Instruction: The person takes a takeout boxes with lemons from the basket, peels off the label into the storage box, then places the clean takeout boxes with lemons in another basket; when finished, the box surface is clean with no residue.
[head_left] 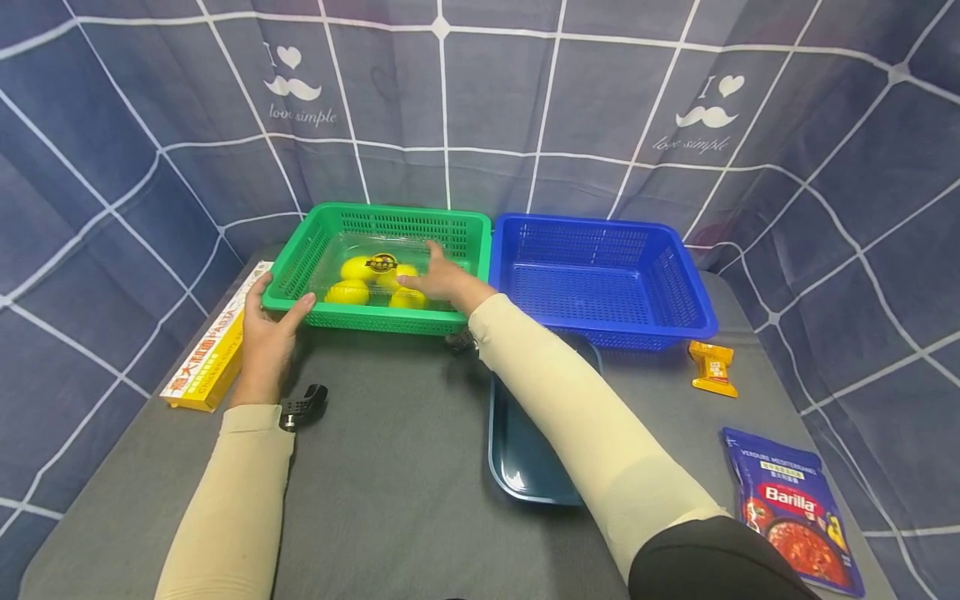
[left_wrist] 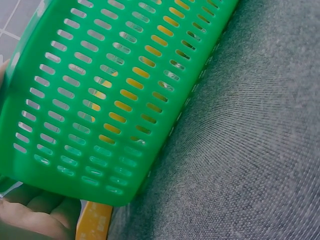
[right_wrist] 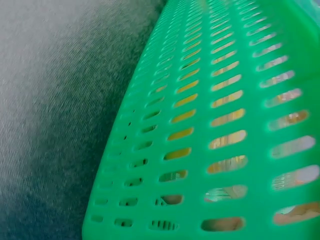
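My left hand (head_left: 272, 350) grips the left end of a green basket (head_left: 375, 320), thumb over the near rim. In the left wrist view its curled fingers (left_wrist: 35, 212) show beside the basket's corner. Inside the basket lies a clear plastic box (head_left: 420, 244) of yellow lemons (head_left: 347, 292), with a dark and gold label on its lid. My right hand (head_left: 448, 282) reaches over the basket's near rim to the right end of the box, thumb and forefinger spread apart over the lid. In the right wrist view the basket's slotted wall (right_wrist: 200, 125) covers most of that hand.
A blue basket (head_left: 600, 323) stands right of the green one. Below it, a dark blue tray (head_left: 525, 454) lies partly under my right forearm. A yellow pasta box (head_left: 213, 354) is at left; an orange snack packet (head_left: 713, 369) and a Barilla pouch (head_left: 795, 508) are at right.
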